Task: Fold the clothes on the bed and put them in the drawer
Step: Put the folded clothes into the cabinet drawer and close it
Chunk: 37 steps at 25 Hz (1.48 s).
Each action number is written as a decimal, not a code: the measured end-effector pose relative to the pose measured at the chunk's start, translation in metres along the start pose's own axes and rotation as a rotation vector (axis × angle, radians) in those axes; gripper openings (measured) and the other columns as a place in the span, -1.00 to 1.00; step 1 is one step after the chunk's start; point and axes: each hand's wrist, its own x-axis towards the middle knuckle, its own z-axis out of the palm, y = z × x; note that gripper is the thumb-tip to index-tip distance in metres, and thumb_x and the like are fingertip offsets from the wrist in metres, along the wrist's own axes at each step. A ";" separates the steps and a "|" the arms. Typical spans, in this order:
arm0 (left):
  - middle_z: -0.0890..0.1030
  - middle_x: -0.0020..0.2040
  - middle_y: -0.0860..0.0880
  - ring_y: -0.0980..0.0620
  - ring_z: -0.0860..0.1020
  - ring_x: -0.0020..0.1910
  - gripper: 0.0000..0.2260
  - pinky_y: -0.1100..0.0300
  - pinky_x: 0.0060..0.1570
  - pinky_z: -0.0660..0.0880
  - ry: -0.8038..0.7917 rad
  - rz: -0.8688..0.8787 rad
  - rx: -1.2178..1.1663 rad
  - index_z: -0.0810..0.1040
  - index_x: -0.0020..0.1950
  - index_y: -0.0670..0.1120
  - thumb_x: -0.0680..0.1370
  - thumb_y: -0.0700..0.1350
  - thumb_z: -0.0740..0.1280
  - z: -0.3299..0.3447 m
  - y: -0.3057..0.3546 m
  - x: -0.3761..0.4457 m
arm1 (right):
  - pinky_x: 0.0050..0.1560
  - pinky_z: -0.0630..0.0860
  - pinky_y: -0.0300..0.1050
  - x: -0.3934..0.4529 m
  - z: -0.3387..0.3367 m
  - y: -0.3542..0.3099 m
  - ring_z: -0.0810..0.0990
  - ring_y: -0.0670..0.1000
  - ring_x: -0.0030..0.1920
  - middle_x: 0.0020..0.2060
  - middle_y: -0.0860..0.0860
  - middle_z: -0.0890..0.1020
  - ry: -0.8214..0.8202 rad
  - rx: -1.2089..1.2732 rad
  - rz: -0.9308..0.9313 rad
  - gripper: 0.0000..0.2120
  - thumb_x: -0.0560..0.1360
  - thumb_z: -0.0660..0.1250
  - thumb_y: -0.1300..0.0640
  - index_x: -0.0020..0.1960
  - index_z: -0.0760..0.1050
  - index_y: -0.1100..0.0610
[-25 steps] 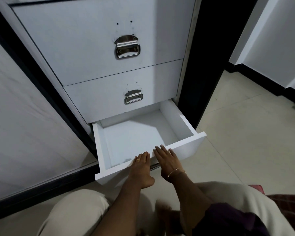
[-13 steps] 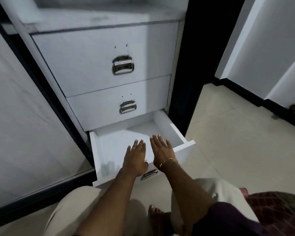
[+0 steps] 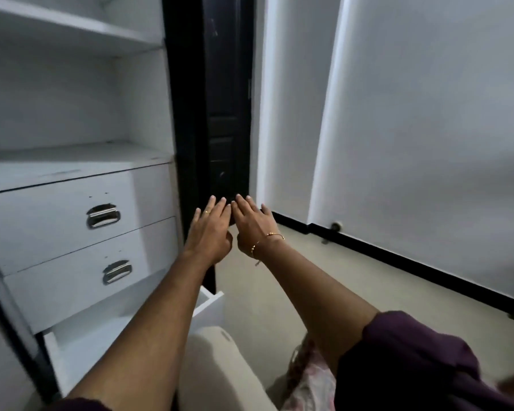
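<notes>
The bottom drawer (image 3: pixel 80 348) of the white cabinet (image 3: pixel 72 232) stands pulled out at lower left, partly hidden behind the left forearm. Both hands are raised in the air, well above it — the left hand (image 3: pixel 209 231) and right hand (image 3: pixel 254 225) side by side, fingers straight, holding nothing. Two shut drawers with metal handles (image 3: pixel 103 215) sit above.

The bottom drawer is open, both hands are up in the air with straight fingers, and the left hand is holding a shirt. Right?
Not quite. The head view shows the left hand holding nothing; it is bare and open, like the right hand. The rest is right: the bottom drawer is open and both hands are raised with straight fingers.
</notes>
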 end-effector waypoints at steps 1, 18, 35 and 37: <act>0.04 0.55 -0.06 -0.04 -0.08 0.54 -0.43 0.00 0.47 -0.04 0.024 0.047 -0.023 0.05 0.54 -0.12 0.58 -0.18 0.21 -0.009 0.026 -0.001 | 0.47 0.03 0.12 -0.021 -0.018 0.016 -0.05 0.10 0.52 0.52 0.09 -0.02 0.025 -0.025 0.039 -0.34 0.55 0.18 0.11 0.52 -0.07 0.19; 0.36 0.42 -0.11 -0.11 0.32 0.38 -0.54 0.12 0.26 0.29 -0.286 1.048 -0.411 0.25 0.46 -0.11 0.57 -0.07 0.23 -0.051 0.464 -0.251 | 0.35 0.08 0.40 -0.543 -0.148 0.177 0.09 0.26 0.43 0.44 0.14 0.10 -0.185 -0.184 1.298 -0.58 0.54 0.17 0.15 0.39 0.26 0.10; 0.11 0.54 -0.03 0.00 0.01 0.53 -0.48 0.01 0.44 0.15 -0.520 1.339 -0.197 0.03 0.54 -0.09 0.63 -0.05 0.14 0.037 0.463 -0.214 | 0.11 -0.14 0.67 -0.558 -0.055 0.222 -0.35 0.31 0.44 0.51 0.09 -0.21 -0.650 -0.004 1.939 -0.37 0.56 0.10 -0.13 0.54 -0.05 0.00; 0.10 0.54 -0.04 -0.01 0.01 0.53 -0.48 -0.02 0.44 0.13 -0.529 1.395 -0.162 0.02 0.54 -0.11 0.64 -0.04 0.13 0.056 0.460 -0.203 | 0.09 -0.15 0.68 -0.554 -0.045 0.226 -0.35 0.31 0.44 0.51 0.09 -0.21 -0.719 -0.016 1.960 -0.36 0.55 0.13 -0.13 0.53 -0.01 0.03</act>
